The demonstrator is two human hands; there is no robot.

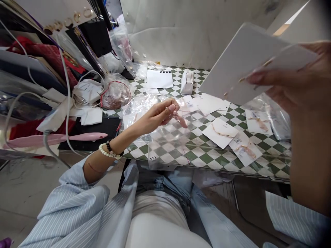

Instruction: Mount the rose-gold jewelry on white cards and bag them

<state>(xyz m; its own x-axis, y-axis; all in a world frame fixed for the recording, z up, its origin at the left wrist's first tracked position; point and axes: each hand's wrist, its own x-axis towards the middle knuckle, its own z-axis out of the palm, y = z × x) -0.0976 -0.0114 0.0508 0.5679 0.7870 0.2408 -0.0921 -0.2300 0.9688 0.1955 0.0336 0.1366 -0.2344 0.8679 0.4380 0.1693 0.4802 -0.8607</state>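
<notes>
My right hand [292, 79], raised close to the camera at the right, grips white jewelry cards [240, 58]. A thin chain with gold-coloured beads [241, 80] lies across the front card, under my thumb. My left hand [167, 112] hovers over the middle of the table with its fingers curled together. A small pinkish piece [182, 122] hangs by its fingertips; I cannot make out what it is. Beneath it lies a clear plastic bag [165, 151]. Right of the bag are a card with a gold-coloured chain [219, 132] and a card with a pink piece [245, 150].
A green-and-white checked table [217, 158] stretches before me. Further back are blank white cards [209, 103], a card with black studs [159, 79] and a small white box [187, 82]. Cables, a power strip [55, 115] and a pink-handled tool [85, 136] crowd the left.
</notes>
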